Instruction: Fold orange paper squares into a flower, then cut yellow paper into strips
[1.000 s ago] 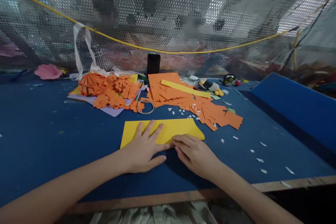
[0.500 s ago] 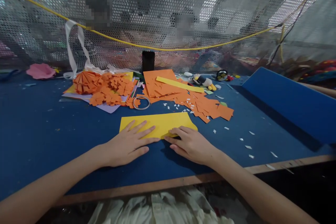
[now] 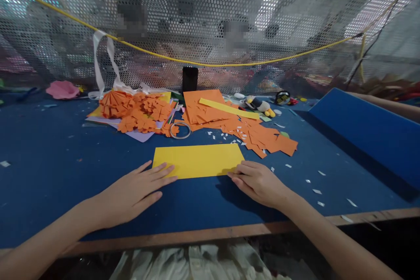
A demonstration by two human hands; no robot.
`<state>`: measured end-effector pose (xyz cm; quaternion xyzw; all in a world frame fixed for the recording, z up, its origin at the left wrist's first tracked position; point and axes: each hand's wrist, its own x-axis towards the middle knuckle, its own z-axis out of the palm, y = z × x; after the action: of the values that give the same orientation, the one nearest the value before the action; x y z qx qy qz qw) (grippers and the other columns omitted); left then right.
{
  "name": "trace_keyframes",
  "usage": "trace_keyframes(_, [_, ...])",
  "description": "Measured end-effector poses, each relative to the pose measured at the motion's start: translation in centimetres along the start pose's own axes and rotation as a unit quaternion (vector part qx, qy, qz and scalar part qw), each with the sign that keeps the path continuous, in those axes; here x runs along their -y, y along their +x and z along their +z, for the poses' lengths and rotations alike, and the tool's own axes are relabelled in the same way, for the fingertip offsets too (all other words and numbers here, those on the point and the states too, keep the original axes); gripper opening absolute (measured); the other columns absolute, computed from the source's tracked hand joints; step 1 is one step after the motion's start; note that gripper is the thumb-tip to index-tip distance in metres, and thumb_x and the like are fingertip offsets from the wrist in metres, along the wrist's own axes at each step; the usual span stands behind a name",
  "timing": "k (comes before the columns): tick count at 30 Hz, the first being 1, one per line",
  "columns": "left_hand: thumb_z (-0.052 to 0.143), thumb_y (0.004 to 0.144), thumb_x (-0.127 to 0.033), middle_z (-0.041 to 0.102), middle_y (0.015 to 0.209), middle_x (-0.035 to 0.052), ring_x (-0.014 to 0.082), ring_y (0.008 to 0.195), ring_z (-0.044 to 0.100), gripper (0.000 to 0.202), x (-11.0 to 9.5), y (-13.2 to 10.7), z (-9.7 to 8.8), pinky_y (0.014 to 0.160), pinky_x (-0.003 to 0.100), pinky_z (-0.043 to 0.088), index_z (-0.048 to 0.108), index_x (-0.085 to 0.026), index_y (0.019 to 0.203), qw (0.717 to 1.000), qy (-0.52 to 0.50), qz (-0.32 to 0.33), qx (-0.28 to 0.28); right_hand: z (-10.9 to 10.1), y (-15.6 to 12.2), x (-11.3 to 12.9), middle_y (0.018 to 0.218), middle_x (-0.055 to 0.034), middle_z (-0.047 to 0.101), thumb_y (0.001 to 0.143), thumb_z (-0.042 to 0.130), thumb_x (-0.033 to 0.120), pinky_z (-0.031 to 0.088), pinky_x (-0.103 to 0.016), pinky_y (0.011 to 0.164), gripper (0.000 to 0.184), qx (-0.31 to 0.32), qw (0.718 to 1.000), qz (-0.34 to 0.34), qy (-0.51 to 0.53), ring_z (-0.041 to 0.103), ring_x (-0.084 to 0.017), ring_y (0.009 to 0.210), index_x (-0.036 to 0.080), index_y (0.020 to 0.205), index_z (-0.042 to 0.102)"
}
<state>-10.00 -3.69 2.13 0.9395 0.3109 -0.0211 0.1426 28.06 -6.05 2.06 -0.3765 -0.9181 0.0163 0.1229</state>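
A yellow sheet of paper, long and folded-looking, lies flat on the blue tabletop in front of me. My left hand rests with spread fingers, its fingertips over the sheet's lower left corner. At the lower right corner, my right hand has its fingers curled together on the paper's edge, the thumb side toward me. Beyond the sheet lie a silver ring, orange paper pieces and a yellow paper strip.
Orange paper flowers are heaped at the back left. A dark phone stands upright near the perforated screen. A tilted blue board is on the right, with a person's arm behind it. White scraps are scattered about.
My left hand has slid left to the paper's left end, while my right hand has moved right to its lower right corner. The paper's right end, curled up before, now lies flat.
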Motion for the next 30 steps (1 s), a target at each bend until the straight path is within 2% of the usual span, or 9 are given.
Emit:
trace_keyframes(7, [0.042, 0.105, -0.033, 0.042, 0.157, -0.0070, 0.0183, 0.144, 0.043, 0.052, 1.5, -2.1, -0.3, 0.127, 0.047, 0.014, 0.033, -0.045, 0.154, 0.999, -0.028, -0.013, -0.035, -0.9, -2.9, -2.4, 0.089, -0.0094, 0.070, 0.103, 0.041, 0.020, 0.049, -0.032, 0.072, 0.028, -0.045, 0.996, 0.031, 0.069, 0.064, -0.020, 0.082, 0.017, 0.106, 0.068])
trace_keyframes(14, [0.047, 0.101, -0.027, 0.064, 0.139, 0.0004, 0.0214, 0.132, 0.058, 0.037, 2.3, -3.3, -0.6, 0.127, 0.053, 0.015, 0.065, -0.032, 0.133, 0.997, -0.004, -0.017, -0.079, -1.2, -4.0, -3.8, 0.092, -0.0095, 0.068, 0.101, 0.045, 0.017, 0.050, -0.038, 0.082, 0.021, -0.060, 0.994, 0.055, 0.079, 0.063, -0.023, 0.091, 0.020, 0.102, 0.066])
trace_keyframes(17, [0.048, 0.100, -0.025, 0.068, 0.134, 0.0026, 0.0219, 0.129, 0.061, 0.035, 2.1, -3.5, -0.4, 0.126, 0.053, 0.020, 0.069, -0.028, 0.128, 0.995, 0.016, -0.010, -0.101, -1.3, -3.7, -4.0, 0.094, -0.0088, 0.067, 0.100, 0.047, 0.016, 0.050, -0.039, 0.085, 0.022, -0.056, 0.994, 0.045, 0.078, 0.062, -0.023, 0.097, 0.021, 0.095, 0.067])
trace_keyframes(22, [0.044, 0.102, -0.027, 0.077, 0.115, 0.0042, 0.0222, 0.116, 0.068, 0.033, 1.4, -1.3, -1.6, 0.121, 0.050, 0.032, 0.076, -0.023, 0.100, 0.995, 0.026, -0.014, -0.100, -1.5, -0.9, -4.6, 0.075, -0.0065, 0.064, 0.099, 0.052, 0.020, 0.051, -0.042, 0.089, 0.030, -0.022, 0.999, 0.027, 0.038, 0.062, -0.026, 0.102, 0.021, 0.072, 0.065])
trace_keyframes(24, [0.041, 0.104, -0.028, 0.078, 0.090, 0.0070, 0.0235, 0.094, 0.074, 0.040, 0.9, 1.0, -2.2, 0.110, 0.050, 0.044, 0.076, -0.019, 0.089, 0.994, 0.056, -0.027, -0.088, -1.1, 1.4, -4.3, 0.075, -0.0068, 0.066, 0.098, 0.054, 0.025, 0.052, -0.044, 0.092, 0.029, -0.009, 1.000, 0.010, 0.028, 0.062, -0.027, 0.106, 0.022, 0.073, 0.068])
trace_keyframes(25, [0.040, 0.104, -0.030, 0.076, 0.080, 0.0085, 0.0254, 0.088, 0.074, 0.044, 0.6, 2.5, -2.3, 0.104, 0.050, 0.048, 0.075, -0.017, 0.080, 0.992, 0.079, -0.035, -0.086, -0.8, 2.7, -3.9, 0.083, -0.0080, 0.069, 0.098, 0.054, 0.027, 0.052, -0.045, 0.094, 0.025, -0.009, 1.000, 0.007, 0.026, 0.061, -0.028, 0.110, 0.023, 0.081, 0.071])
trace_keyframes(26, [0.040, 0.104, -0.031, 0.077, 0.082, 0.0102, 0.0268, 0.091, 0.073, 0.043, 0.3, 4.0, -2.3, 0.101, 0.048, 0.048, 0.075, -0.016, 0.084, 0.992, 0.091, -0.027, -0.084, -0.2, 4.0, -3.3, 0.097, -0.0094, 0.072, 0.098, 0.055, 0.029, 0.051, -0.046, 0.099, 0.020, -0.005, 1.000, -0.001, 0.029, 0.060, -0.027, 0.113, 0.023, 0.093, 0.073])
trace_keyframes(28, [0.042, 0.103, -0.034, 0.073, 0.119, 0.0162, 0.0295, 0.116, 0.066, 0.038, -0.3, 6.9, -1.6, 0.106, 0.046, 0.044, 0.070, -0.012, 0.115, 0.989, 0.101, 0.000, -0.109, 1.2, 6.5, -2.0, 0.131, -0.0139, 0.066, 0.098, 0.054, 0.031, 0.044, -0.051, 0.111, 0.033, 0.011, 1.000, -0.004, 0.028, 0.053, -0.029, 0.130, 0.020, 0.126, 0.066])
trace_keyframes(30, [0.042, 0.102, -0.046, 0.043, 0.156, 0.0215, 0.0325, 0.144, 0.041, 0.060, -0.5, 9.3, -0.4, 0.119, 0.046, 0.028, 0.046, -0.006, 0.147, 0.986, 0.108, 0.002, -0.128, 2.9, 8.2, -0.7, 0.149, -0.0210, 0.051, 0.098, 0.051, 0.033, 0.037, -0.053, 0.117, 0.049, 0.033, 0.999, -0.008, 0.024, 0.039, -0.033, 0.145, 0.011, 0.142, 0.054])
